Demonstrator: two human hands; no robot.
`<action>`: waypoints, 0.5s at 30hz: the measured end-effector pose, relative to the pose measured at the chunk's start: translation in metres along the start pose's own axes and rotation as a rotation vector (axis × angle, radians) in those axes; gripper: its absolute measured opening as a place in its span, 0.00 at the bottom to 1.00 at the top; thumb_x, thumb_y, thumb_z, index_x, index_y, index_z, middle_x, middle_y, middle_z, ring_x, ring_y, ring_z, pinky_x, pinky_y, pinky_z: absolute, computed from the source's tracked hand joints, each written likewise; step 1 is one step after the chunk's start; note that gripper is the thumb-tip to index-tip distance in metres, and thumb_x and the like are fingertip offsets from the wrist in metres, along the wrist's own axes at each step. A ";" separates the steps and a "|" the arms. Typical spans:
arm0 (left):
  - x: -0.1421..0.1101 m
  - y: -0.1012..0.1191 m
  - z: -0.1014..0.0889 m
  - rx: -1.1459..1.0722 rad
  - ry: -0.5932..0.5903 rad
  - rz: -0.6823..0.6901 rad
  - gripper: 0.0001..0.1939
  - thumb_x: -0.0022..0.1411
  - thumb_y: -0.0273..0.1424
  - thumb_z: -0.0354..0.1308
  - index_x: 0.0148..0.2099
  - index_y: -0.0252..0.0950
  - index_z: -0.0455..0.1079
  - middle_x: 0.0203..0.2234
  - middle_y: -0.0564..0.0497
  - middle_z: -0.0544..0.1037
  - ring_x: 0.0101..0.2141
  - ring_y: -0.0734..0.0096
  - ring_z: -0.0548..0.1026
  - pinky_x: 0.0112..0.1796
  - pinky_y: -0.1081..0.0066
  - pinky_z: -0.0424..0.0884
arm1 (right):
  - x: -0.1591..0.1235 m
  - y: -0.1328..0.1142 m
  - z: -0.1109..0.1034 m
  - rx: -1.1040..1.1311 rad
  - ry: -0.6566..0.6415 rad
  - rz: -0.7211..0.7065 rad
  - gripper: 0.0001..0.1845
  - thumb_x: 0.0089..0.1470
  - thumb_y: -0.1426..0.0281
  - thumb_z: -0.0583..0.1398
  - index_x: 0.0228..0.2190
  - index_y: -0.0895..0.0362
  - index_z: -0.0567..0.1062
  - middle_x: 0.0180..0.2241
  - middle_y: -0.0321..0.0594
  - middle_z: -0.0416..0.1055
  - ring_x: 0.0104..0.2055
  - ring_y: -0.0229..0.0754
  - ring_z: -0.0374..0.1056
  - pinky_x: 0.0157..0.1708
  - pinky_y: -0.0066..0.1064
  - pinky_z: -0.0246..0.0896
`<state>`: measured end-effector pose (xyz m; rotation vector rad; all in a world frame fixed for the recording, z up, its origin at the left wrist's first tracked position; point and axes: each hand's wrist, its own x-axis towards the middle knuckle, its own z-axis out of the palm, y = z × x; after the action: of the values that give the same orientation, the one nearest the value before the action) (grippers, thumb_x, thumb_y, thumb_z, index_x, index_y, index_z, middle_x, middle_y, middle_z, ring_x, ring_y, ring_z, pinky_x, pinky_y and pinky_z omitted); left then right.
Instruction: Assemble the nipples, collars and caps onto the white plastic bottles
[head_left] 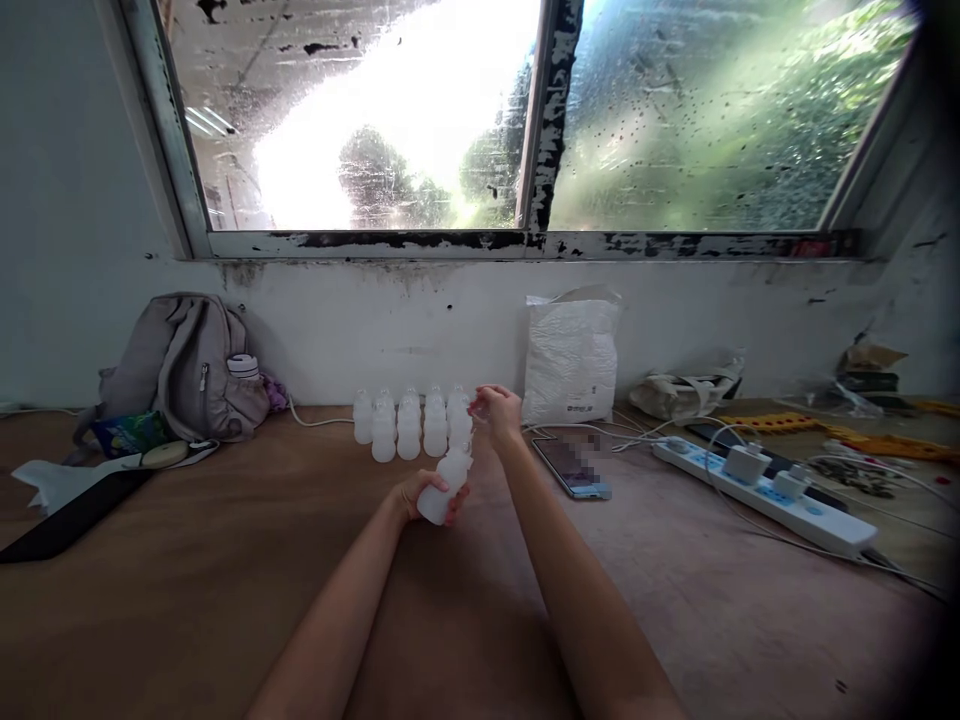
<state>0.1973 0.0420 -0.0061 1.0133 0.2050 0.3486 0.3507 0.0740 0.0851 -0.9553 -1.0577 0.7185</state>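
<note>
My left hand (pixel 414 493) is wrapped around a frosted white squeeze bottle (pixel 444 486), which tilts with its top toward the upper right. Above and to the right of that bottle's top, my right hand (pixel 498 412) pinches a small clear cap (pixel 481 412); the fingers partly hide it. The cap and the held bottle are apart. Just behind my hands stand several similar frosted bottles (pixel 409 428), upright and close together in two rows, with clear tops on them.
A grey backpack (pixel 180 370) leans on the wall at left, near a black strap-like piece (pixel 75 515). Behind my right hand stands a white plastic bag (pixel 570 360). A phone (pixel 562 465) and a power strip (pixel 765 495) with cables lie on the right of the table (pixel 225 600).
</note>
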 end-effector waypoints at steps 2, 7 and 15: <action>0.000 0.000 0.002 -0.015 0.057 0.035 0.17 0.38 0.29 0.54 0.35 0.30 0.63 0.17 0.52 0.68 0.18 0.69 0.68 0.22 0.70 0.61 | 0.012 0.005 -0.018 -0.072 0.097 0.025 0.10 0.38 0.69 0.51 0.26 0.60 0.68 0.13 0.33 0.64 0.15 0.35 0.61 0.17 0.25 0.56; 0.002 0.001 0.006 -0.066 0.253 0.155 0.16 0.45 0.30 0.56 0.38 0.31 0.63 0.21 0.51 0.69 0.23 0.72 0.70 0.28 0.70 0.64 | 0.015 0.038 -0.043 -0.277 0.132 0.116 0.08 0.33 0.68 0.56 0.18 0.61 0.70 0.10 0.33 0.63 0.14 0.35 0.58 0.16 0.25 0.50; 0.013 -0.001 0.007 -0.076 0.447 0.277 0.12 0.47 0.29 0.58 0.35 0.31 0.64 0.21 0.52 0.70 0.22 0.73 0.70 0.29 0.71 0.66 | -0.016 0.099 -0.050 -0.365 0.160 0.076 0.12 0.36 0.67 0.53 0.21 0.60 0.72 0.15 0.35 0.67 0.22 0.39 0.63 0.22 0.25 0.54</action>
<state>0.2116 0.0412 -0.0037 0.8793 0.4523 0.8309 0.3882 0.0877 -0.0193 -1.3495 -1.0332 0.5081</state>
